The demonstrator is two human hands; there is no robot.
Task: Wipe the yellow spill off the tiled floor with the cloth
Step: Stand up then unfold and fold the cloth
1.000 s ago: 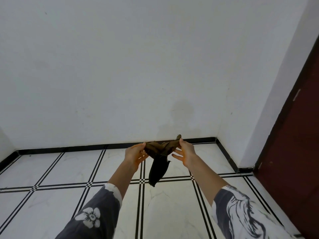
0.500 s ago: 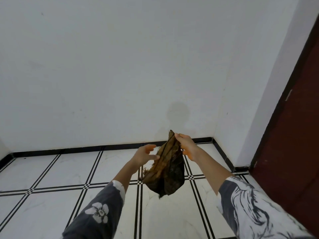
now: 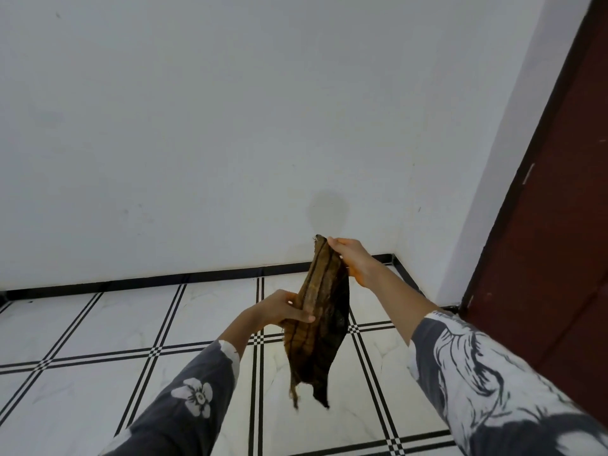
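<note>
A brown and black cloth (image 3: 317,337) hangs lengthwise in the air above the tiled floor (image 3: 98,324). My right hand (image 3: 353,260) pinches its top corner, up near the wall. Lower down, my left hand (image 3: 279,309) grips the cloth's left edge between thumb and fingers. The cloth's frayed lower end dangles free. No yellow spill shows on the floor in view.
A white wall (image 3: 230,126) with a black skirting strip (image 3: 164,279) runs across ahead and meets a side wall at the right corner. A dark red door (image 3: 559,225) stands at the right. The floor has white marble tiles with black double lines.
The cloth has gone from stretched sideways between both hands to hanging down. My right hand rose with its corner; my left hand dropped and took the lower edge.
</note>
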